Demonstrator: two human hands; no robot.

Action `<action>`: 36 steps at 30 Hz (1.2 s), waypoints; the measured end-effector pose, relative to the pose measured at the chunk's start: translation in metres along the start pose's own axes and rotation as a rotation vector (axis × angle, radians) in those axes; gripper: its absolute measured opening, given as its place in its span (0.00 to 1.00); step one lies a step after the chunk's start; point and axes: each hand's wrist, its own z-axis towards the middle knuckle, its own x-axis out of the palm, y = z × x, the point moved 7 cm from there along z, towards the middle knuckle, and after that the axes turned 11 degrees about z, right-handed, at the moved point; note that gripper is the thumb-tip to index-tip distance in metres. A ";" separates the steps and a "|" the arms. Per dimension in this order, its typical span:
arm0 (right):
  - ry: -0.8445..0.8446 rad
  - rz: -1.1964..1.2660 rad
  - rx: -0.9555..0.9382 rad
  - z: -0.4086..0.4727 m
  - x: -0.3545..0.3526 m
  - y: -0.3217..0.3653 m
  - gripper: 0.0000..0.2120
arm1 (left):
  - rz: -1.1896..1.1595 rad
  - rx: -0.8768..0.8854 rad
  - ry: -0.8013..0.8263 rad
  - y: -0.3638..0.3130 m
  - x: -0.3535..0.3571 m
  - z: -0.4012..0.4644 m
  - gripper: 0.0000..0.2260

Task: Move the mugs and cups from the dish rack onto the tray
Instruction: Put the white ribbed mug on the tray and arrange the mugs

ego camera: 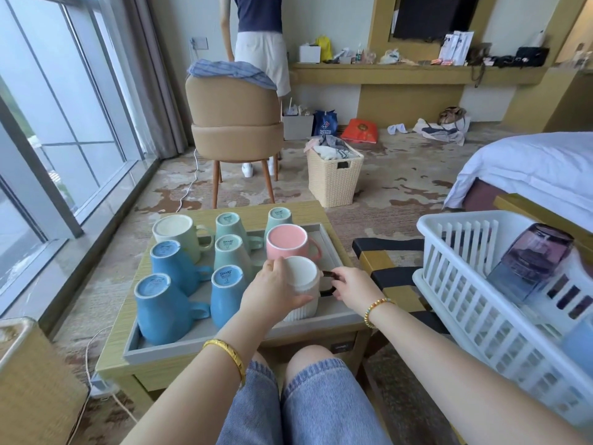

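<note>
At frame centre, left hand (272,292) grasps white mug (301,289), right hand (353,285) pinching its handle; crowded tray (333,242) risks knocking pink mug (286,242).

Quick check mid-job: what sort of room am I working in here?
Most likely a hotel room or bedroom: a bed with white sheets at right, a long wall shelf cluttered with belongings, and a laundry basket on patterned carpet.
</note>
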 end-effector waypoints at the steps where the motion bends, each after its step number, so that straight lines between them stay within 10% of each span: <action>1: -0.004 0.023 0.007 -0.001 0.001 -0.002 0.15 | 0.016 -0.006 0.002 0.000 -0.001 0.000 0.38; 11: -0.008 -0.270 -0.090 -0.007 -0.002 0.011 0.21 | 0.069 0.071 0.009 0.001 -0.009 -0.009 0.38; 22: -0.147 -0.091 -0.474 0.014 0.044 0.153 0.14 | -0.063 -0.028 -0.455 0.090 -0.137 -0.008 0.13; 36: 0.239 -0.354 -0.331 0.114 0.173 0.219 0.14 | 0.045 -0.291 -0.011 0.237 -0.116 0.077 0.35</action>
